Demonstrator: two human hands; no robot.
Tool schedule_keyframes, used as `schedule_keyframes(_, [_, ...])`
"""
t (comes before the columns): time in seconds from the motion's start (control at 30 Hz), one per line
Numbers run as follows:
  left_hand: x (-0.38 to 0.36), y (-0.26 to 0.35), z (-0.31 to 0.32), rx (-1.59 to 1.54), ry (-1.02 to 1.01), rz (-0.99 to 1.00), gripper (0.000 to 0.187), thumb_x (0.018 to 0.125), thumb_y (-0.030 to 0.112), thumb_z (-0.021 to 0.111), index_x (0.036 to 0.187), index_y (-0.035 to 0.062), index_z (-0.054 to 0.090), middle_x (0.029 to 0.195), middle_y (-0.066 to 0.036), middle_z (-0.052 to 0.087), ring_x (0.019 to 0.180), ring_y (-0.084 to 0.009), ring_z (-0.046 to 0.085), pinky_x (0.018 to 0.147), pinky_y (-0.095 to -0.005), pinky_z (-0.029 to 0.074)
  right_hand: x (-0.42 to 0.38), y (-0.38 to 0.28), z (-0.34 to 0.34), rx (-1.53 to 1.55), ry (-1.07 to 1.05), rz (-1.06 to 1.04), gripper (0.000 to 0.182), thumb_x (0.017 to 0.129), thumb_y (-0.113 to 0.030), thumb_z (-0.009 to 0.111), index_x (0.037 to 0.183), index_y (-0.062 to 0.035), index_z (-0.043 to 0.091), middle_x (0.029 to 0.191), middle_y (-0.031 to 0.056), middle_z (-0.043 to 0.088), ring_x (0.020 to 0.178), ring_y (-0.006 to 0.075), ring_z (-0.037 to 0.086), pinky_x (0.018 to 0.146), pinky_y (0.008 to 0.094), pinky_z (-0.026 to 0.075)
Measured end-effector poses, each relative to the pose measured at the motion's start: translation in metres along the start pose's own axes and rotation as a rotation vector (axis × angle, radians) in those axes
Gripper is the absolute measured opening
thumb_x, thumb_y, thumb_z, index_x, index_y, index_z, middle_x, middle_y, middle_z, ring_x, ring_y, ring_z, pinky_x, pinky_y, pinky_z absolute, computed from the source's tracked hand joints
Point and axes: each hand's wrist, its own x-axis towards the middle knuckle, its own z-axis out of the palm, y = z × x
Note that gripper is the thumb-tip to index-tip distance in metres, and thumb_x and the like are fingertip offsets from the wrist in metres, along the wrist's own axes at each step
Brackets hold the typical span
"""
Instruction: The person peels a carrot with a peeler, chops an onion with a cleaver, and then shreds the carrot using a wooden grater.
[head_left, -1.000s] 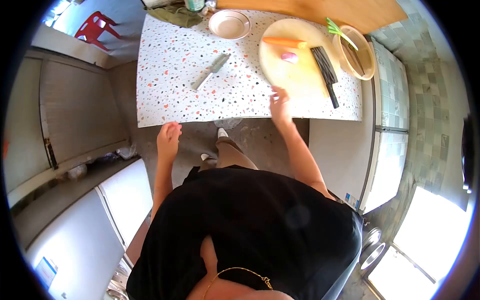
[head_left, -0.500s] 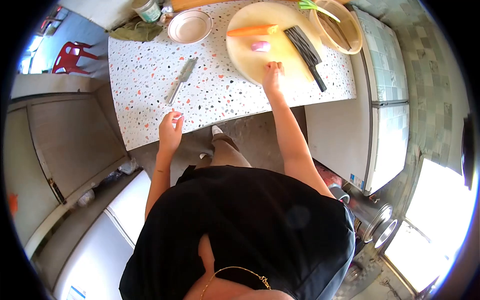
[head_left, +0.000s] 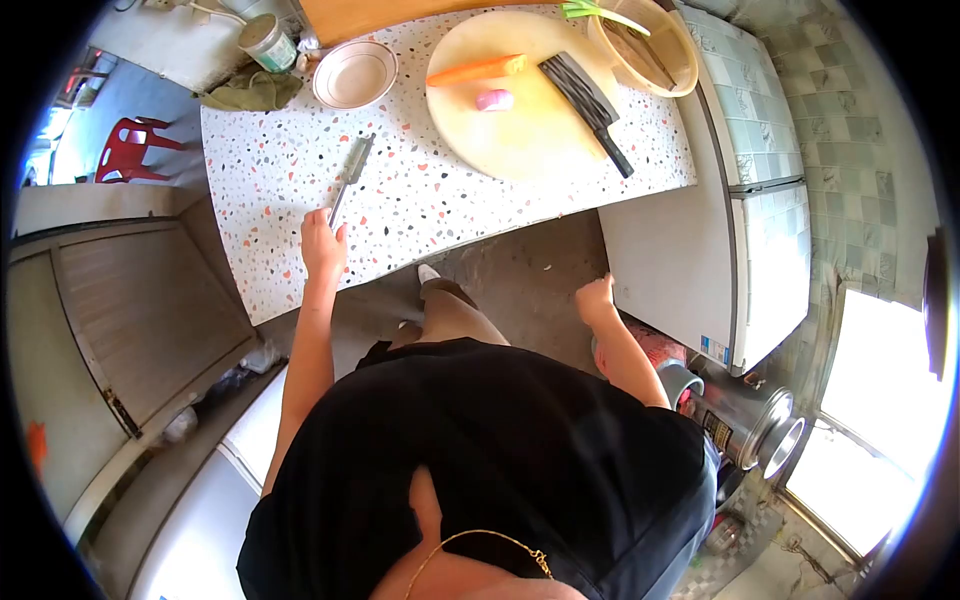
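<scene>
My left hand is at the front left of the speckled table, its fingers closed on the handle of a small knife with a grey blade pointing away from me. My right hand hangs off the table's front edge, fingers curled, with nothing visible in it. On the round cutting board lie a peeled carrot, a piece of purple onion and a black cleaver, its handle over the board's right edge.
A white bowl stands left of the board. At the back right is a basket with a green onion across it. A jar and a green cloth occupy the back left corner. A white fridge adjoins the table's right side.
My right hand has left the cutting board and dropped toward me, below the table edge. My left hand has reached forward and taken hold of the small knife's handle. The view has shifted slightly.
</scene>
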Motion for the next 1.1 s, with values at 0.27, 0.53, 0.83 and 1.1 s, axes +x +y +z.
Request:
schedule_keyframes(0.27, [0.029, -0.009, 0.028, 0.151, -0.142, -0.098, 0.021, 0.085, 0.021, 0.067, 0.096, 0.0051, 0.058, 0.094, -0.014, 0.063, 0.089, -0.0349, 0.061, 0.077, -0.0453, 0.049, -0.003, -0.131, -0.121, 0.419, 0.203, -0.071, 0.018, 0.089, -0.022, 0.059, 0.088, -0.0034, 0.062, 0.078, 0.0186, 0.066, 0.076, 0.0387, 0.063, 0.067, 0.0449, 0.051])
schedule_keyframes(0.53, [0.026, -0.007, 0.025, 0.139, -0.196, -0.161, 0.024, 0.085, 0.025, 0.063, 0.089, 0.0014, 0.060, 0.087, -0.016, 0.065, 0.084, -0.0326, 0.064, 0.074, -0.0434, 0.050, 0.029, -0.236, -0.140, 0.527, 0.056, -0.453, 0.016, 0.089, -0.020, 0.057, 0.090, -0.0048, 0.063, 0.085, 0.0199, 0.066, 0.081, 0.0397, 0.063, 0.071, 0.0457, 0.050])
schedule_keyframes(0.83, [-0.014, 0.014, 0.015, -0.444, -0.340, -0.422, 0.036, 0.086, 0.031, 0.066, 0.093, -0.0039, 0.064, 0.079, -0.017, 0.068, 0.072, -0.0248, 0.067, 0.066, -0.0362, 0.051, 0.129, -0.352, -0.061, 0.905, -0.027, -0.366, 0.035, 0.097, -0.029, 0.048, 0.104, 0.0043, 0.059, 0.088, 0.0175, 0.066, 0.080, 0.0281, 0.066, 0.070, 0.0376, 0.053])
schedule_keyframes(1.1, [-0.043, -0.005, 0.029, -0.903, -0.232, -0.460, 0.028, 0.089, 0.009, 0.060, 0.114, -0.0050, 0.057, 0.093, -0.010, 0.067, 0.075, -0.0130, 0.064, 0.061, -0.0257, 0.051, 0.154, -0.390, -0.066, 1.027, -0.226, -0.212, 0.032, 0.089, -0.021, 0.052, 0.095, 0.0073, 0.065, 0.079, 0.0197, 0.068, 0.067, 0.0274, 0.068, 0.059, 0.0381, 0.055])
